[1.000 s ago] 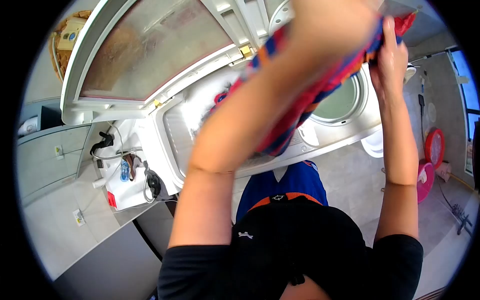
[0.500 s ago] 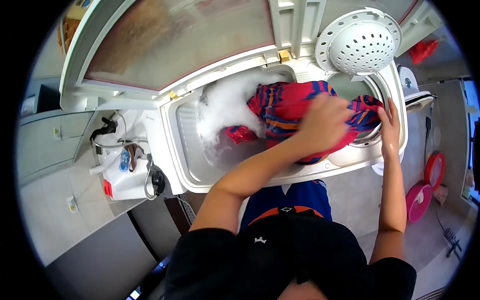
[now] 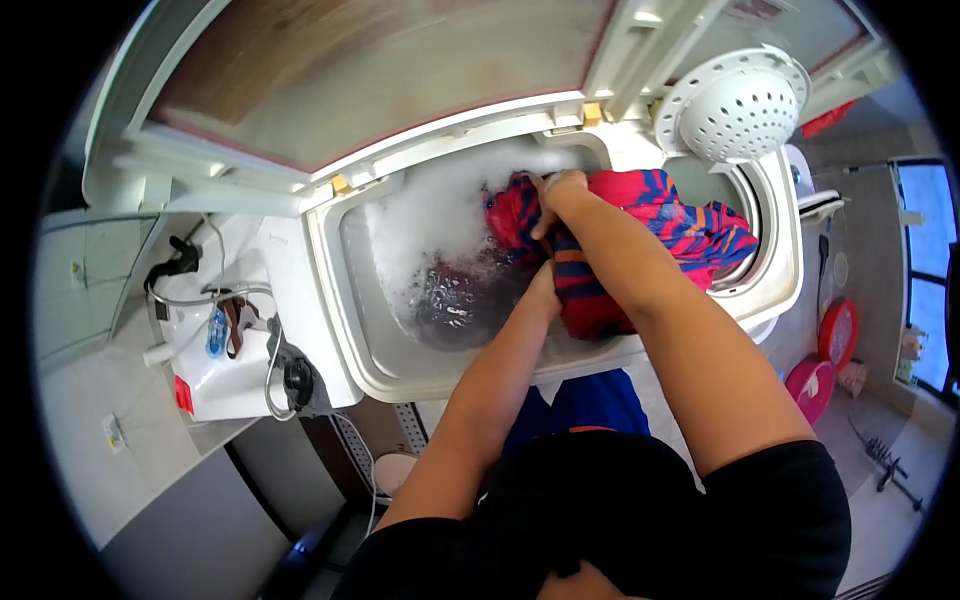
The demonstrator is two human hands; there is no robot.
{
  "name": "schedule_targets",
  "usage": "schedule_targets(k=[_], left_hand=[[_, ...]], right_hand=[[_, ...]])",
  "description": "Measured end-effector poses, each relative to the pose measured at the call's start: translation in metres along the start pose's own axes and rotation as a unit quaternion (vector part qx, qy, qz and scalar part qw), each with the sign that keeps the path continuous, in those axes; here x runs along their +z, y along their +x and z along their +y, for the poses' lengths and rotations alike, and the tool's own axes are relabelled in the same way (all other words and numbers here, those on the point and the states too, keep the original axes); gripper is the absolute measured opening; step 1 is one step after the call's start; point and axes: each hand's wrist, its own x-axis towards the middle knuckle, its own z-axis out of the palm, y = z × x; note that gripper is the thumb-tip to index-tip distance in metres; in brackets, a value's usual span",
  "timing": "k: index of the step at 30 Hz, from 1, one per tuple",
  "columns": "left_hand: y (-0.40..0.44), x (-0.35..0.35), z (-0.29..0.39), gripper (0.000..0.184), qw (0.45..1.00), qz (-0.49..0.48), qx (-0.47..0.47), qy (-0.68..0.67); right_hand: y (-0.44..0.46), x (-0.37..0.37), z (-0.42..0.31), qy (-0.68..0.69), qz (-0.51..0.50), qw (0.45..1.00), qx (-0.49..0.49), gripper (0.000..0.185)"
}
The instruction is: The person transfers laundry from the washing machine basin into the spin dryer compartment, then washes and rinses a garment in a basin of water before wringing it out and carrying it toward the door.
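A wet red, blue and orange striped garment (image 3: 655, 195) stretches from the soapy wash tub (image 3: 370, 345) across the divider to the round spin tub (image 3: 745, 280) on the right. My right hand (image 3: 562, 195) grips it near its left end, fingers closed on the cloth. Just below, my left hand (image 3: 543, 288) holds the garment's lower left edge, its fingertips partly hidden by the cloth. White foam (image 3: 420, 210) floats on the wash water (image 3: 455, 305), where dark rippling patches show to the left of my hands.
The raised washing machine lid (image 3: 390, 70) stands behind the tubs. A white perforated spin cover (image 3: 740, 115) leans at the back right. A white sink (image 3: 225, 370) with a hose and bottle is on the left. Red and pink basins (image 3: 812, 385) sit on the right.
My right hand has left the spin tub's rim and moved left onto the garment. My left hand has moved down and left along it. The garment's loose left end is no longer visible on the foam.
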Motion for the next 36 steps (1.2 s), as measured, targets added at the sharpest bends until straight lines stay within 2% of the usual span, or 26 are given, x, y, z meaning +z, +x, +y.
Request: schedule_targets(k=[3,4,5,9,12,15,17,18,19,21,23,24,25,27,28,31,32,33,34,35,36], left_hand=[[-0.005,-0.022,-0.003,0.036,0.997,0.049,0.051,-0.028],[-0.013,-0.020,-0.003,0.035,0.995,0.063,0.064,-0.038],[-0.018,-0.017,-0.002,0.034,0.993,0.075,0.081,-0.046],[-0.077,0.074,0.008,0.022,0.975,0.148,0.150,-0.072],[-0.084,0.109,-0.003,0.025,0.974,0.105,0.194,-0.047],[-0.102,0.197,-0.031,0.024,0.953,0.120,0.277,-0.004],[-0.088,0.236,-0.052,0.030,0.940,0.116,0.319,0.036],[-0.072,0.248,-0.065,0.033,0.925,0.132,0.347,0.077],[-0.052,0.254,-0.078,0.037,0.908,0.150,0.372,0.120],[-0.006,0.258,-0.101,0.034,0.791,0.194,0.482,0.323],[0.054,0.250,-0.115,0.030,0.716,0.234,0.543,0.371],[0.074,0.245,-0.118,0.036,0.747,0.187,0.540,0.340],[0.111,0.221,-0.129,0.045,0.677,0.196,0.535,0.465],[0.129,0.196,-0.142,0.048,0.570,0.145,0.556,0.587],[0.129,0.194,-0.143,0.050,0.603,0.083,0.523,0.597],[0.114,0.185,-0.113,0.054,0.679,-0.093,0.414,0.599],[0.100,0.183,-0.100,0.055,0.699,-0.146,0.374,0.591],[0.086,0.179,-0.088,0.059,0.843,-0.223,0.220,0.438],[0.071,0.175,-0.075,0.063,0.938,-0.229,0.057,0.255],[0.037,0.193,-0.059,0.060,0.936,-0.223,-0.045,0.269],[0.014,0.189,-0.048,0.053,0.919,-0.217,-0.024,0.328]], right_hand=[[0.008,0.005,-0.004,-0.045,-0.048,0.996,-0.059,0.086],[0.003,0.010,-0.006,-0.047,0.001,0.995,-0.092,0.078],[0.000,0.010,-0.007,-0.065,0.002,0.990,-0.126,0.074],[-0.038,-0.031,-0.014,-0.117,0.011,0.967,-0.225,0.060],[-0.080,-0.079,-0.005,-0.102,0.041,0.961,-0.253,0.053],[-0.108,-0.103,0.022,-0.127,0.051,0.952,-0.274,0.048],[-0.127,-0.113,0.054,-0.119,0.086,0.938,-0.314,0.045],[-0.137,-0.122,0.072,-0.099,0.065,0.944,-0.309,0.046],[-0.142,-0.129,0.090,-0.076,0.044,0.949,-0.304,0.046],[-0.140,-0.128,0.130,0.005,0.023,0.950,-0.311,0.050],[-0.130,-0.107,0.160,0.100,0.060,0.932,-0.344,0.053],[-0.130,-0.097,0.169,0.149,0.080,0.920,-0.355,0.054],[-0.133,-0.089,0.169,0.183,0.124,0.909,-0.353,0.055],[-0.149,-0.071,0.167,0.247,0.216,0.884,-0.334,0.057],[-0.151,-0.054,0.169,0.227,0.307,0.872,-0.308,0.051],[-0.192,-0.022,0.161,0.273,0.439,0.844,-0.142,0.043],[-0.204,-0.009,0.157,0.318,0.481,0.813,-0.077,0.037],[-0.212,0.014,0.158,0.351,0.510,0.786,-0.007,0.038],[-0.216,0.036,0.156,0.358,0.527,0.768,0.058,0.042],[-0.216,0.059,0.152,0.364,0.541,0.748,0.123,0.045],[-0.210,0.083,0.146,0.474,0.499,0.708,0.155,0.052]])
